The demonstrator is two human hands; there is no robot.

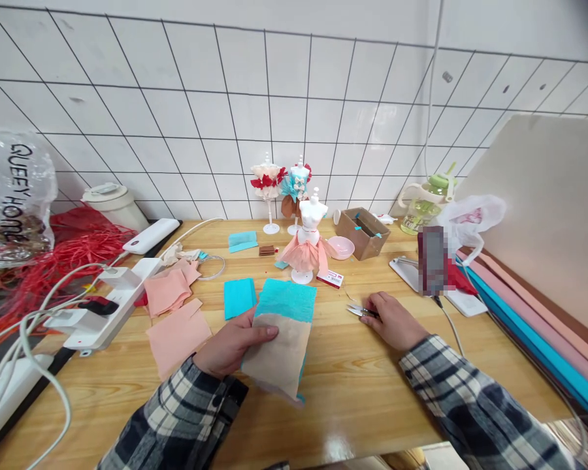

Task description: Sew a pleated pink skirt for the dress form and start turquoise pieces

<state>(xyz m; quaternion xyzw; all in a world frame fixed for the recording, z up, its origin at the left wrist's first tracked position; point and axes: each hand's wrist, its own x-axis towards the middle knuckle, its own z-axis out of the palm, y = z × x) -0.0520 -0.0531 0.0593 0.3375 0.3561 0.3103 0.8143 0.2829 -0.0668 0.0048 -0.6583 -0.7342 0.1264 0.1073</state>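
Observation:
My left hand [240, 343] pinches a piece of beige crepe paper [278, 349] layered over turquoise crepe paper [289, 297], its thumb on top. The sheets are raised a little above the table. My right hand [394, 318] rests on the table with its fingers closed on the dark handles of small thread snips [359, 311], whose blades point left. Beyond the hands stands a white mini dress form [313, 219] in a peach crepe paper skirt [304, 251]. A folded turquoise paper piece [240, 297] lies beside my left hand.
Peach paper pieces [176, 333] and a power strip [112, 307] with cables lie left. Two decorated dress forms [270, 210] stand at the tiled wall, near a cardboard box [362, 234] and pink bowl [341, 247]. Right are a phone [432, 261], green-lidded jug [424, 202] and paper rolls [534, 326].

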